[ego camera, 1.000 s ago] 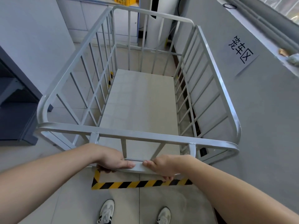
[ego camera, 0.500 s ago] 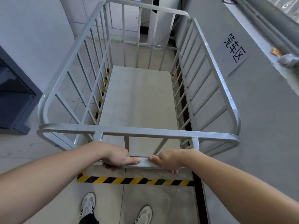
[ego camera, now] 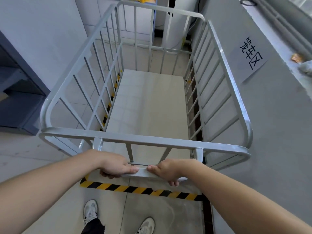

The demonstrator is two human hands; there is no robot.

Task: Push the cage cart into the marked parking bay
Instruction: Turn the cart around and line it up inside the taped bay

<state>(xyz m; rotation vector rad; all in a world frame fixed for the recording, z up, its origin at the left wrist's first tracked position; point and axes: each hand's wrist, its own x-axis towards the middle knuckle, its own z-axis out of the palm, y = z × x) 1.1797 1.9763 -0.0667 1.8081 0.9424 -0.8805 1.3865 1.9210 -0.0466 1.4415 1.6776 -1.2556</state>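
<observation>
A white-grey metal cage cart (ego camera: 145, 141) with barred sides and a pale flat deck stands in front of me, empty. My left hand (ego camera: 114, 166) and my right hand (ego camera: 167, 171) both grip its low handle bar (ego camera: 143, 173), thumbs almost touching. Black-and-yellow striped floor tape (ego camera: 140, 190) runs across the floor just behind the cart's near end. A second strip of it (ego camera: 109, 105) shows through the left bars, under the cart's left side. The cart's right side stands close to the grey wall.
A grey wall (ego camera: 270, 132) on the right carries a paper sign (ego camera: 251, 56) with black characters. A dark blue shelf unit (ego camera: 20, 98) stands at the left. A white pillar (ego camera: 177, 27) and tiled wall lie beyond the cart's far end. My white shoes (ego camera: 91, 211) are below.
The cart has rolled forward and slightly right, so more of the left tape strip shows beside it. The rear tape line now lies behind the handle. My feet have stepped forward.
</observation>
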